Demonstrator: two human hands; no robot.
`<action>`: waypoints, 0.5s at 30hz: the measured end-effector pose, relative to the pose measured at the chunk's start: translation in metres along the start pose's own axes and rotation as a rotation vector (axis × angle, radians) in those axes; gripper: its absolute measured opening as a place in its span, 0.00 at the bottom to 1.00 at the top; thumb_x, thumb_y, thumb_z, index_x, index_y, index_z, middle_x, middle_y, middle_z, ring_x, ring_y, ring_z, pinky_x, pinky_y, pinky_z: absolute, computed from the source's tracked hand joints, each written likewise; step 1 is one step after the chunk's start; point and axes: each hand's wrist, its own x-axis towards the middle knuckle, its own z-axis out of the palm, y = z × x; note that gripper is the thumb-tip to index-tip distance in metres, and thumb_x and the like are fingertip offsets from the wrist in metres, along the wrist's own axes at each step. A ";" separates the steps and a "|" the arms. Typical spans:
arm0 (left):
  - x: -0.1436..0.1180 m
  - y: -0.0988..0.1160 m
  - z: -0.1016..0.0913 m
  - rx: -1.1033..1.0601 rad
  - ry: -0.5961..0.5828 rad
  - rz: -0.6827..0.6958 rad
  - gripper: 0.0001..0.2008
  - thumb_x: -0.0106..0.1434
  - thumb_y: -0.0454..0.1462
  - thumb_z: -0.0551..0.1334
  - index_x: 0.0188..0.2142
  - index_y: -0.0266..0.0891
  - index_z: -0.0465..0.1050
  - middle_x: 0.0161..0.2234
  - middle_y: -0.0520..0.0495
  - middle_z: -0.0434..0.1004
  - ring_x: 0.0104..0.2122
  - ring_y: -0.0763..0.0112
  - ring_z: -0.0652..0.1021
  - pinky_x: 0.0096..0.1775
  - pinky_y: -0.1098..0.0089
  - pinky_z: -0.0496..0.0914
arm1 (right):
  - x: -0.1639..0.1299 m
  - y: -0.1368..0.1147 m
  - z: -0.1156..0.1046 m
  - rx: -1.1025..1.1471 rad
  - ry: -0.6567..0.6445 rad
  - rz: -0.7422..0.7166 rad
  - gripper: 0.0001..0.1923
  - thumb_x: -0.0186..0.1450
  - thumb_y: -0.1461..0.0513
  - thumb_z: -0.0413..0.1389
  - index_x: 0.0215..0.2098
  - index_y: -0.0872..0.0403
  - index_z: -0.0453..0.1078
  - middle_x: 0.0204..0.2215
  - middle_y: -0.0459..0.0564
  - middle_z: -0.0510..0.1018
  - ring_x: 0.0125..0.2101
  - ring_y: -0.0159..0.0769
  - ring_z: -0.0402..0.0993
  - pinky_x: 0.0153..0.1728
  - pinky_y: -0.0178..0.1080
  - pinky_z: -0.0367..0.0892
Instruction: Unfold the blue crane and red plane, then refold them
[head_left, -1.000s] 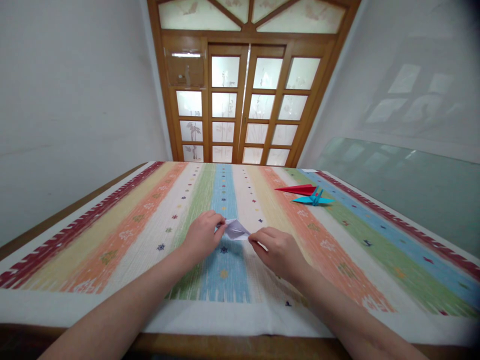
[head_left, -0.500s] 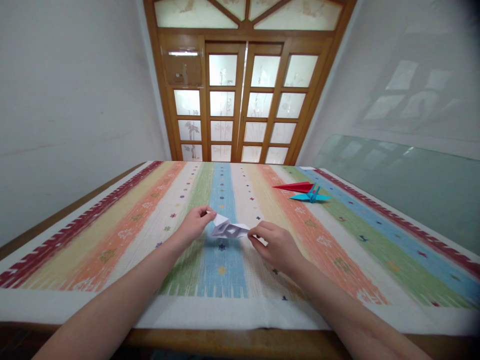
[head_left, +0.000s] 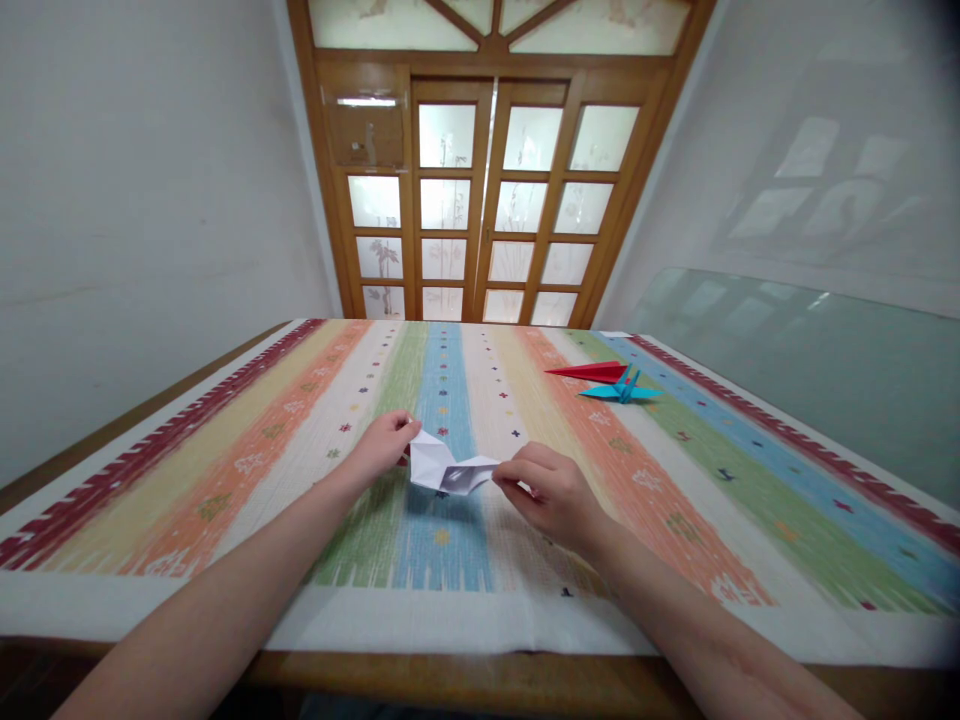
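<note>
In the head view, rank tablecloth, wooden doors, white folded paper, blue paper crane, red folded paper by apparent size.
1. Tablecloth
2. Wooden doors
3. White folded paper
4. Blue paper crane, red folded paper: too alike to rank

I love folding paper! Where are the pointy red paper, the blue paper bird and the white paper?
Pointy red paper [head_left: 595, 372]: head view, its middle.
Blue paper bird [head_left: 624, 392]: head view, its body.
White paper [head_left: 442, 471]: head view, its middle.

Red paper plane [head_left: 589, 371] behind blue paper crane [head_left: 624, 391], striped tablecloth [head_left: 247, 462], wooden glazed doors [head_left: 519, 207]
</note>
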 end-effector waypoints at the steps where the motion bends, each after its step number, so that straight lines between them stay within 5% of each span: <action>1: -0.001 0.000 0.001 0.090 0.007 0.046 0.12 0.62 0.45 0.58 0.29 0.40 0.67 0.26 0.48 0.73 0.28 0.65 0.76 0.31 0.66 0.72 | 0.000 0.000 -0.001 0.006 0.011 0.006 0.07 0.69 0.65 0.54 0.38 0.51 0.75 0.29 0.49 0.76 0.30 0.35 0.72 0.32 0.37 0.65; 4: -0.012 0.005 0.007 0.354 -0.006 0.263 0.06 0.61 0.40 0.62 0.34 0.41 0.74 0.36 0.43 0.79 0.38 0.59 0.78 0.45 0.60 0.72 | 0.002 -0.001 -0.002 0.021 0.027 0.024 0.07 0.69 0.65 0.55 0.39 0.51 0.75 0.29 0.49 0.78 0.31 0.36 0.74 0.32 0.37 0.67; 6: -0.025 0.012 0.013 0.434 -0.040 0.433 0.15 0.60 0.38 0.64 0.48 0.44 0.76 0.50 0.42 0.78 0.51 0.55 0.76 0.56 0.57 0.66 | 0.002 -0.002 -0.003 0.033 0.026 0.026 0.07 0.68 0.66 0.55 0.38 0.51 0.75 0.30 0.49 0.79 0.32 0.36 0.76 0.33 0.37 0.69; 9: -0.041 0.021 0.019 0.510 -0.154 0.628 0.18 0.61 0.33 0.62 0.51 0.45 0.76 0.52 0.43 0.78 0.55 0.56 0.74 0.59 0.56 0.63 | 0.002 -0.003 -0.002 0.054 0.017 0.023 0.07 0.68 0.67 0.56 0.38 0.51 0.75 0.31 0.49 0.80 0.32 0.36 0.77 0.34 0.37 0.69; 15: -0.045 0.032 0.017 0.355 -0.388 0.526 0.14 0.67 0.36 0.57 0.49 0.43 0.77 0.45 0.45 0.81 0.45 0.62 0.79 0.48 0.64 0.70 | 0.001 -0.004 0.001 0.100 0.005 0.043 0.07 0.67 0.67 0.56 0.39 0.51 0.74 0.31 0.47 0.81 0.31 0.34 0.78 0.34 0.35 0.69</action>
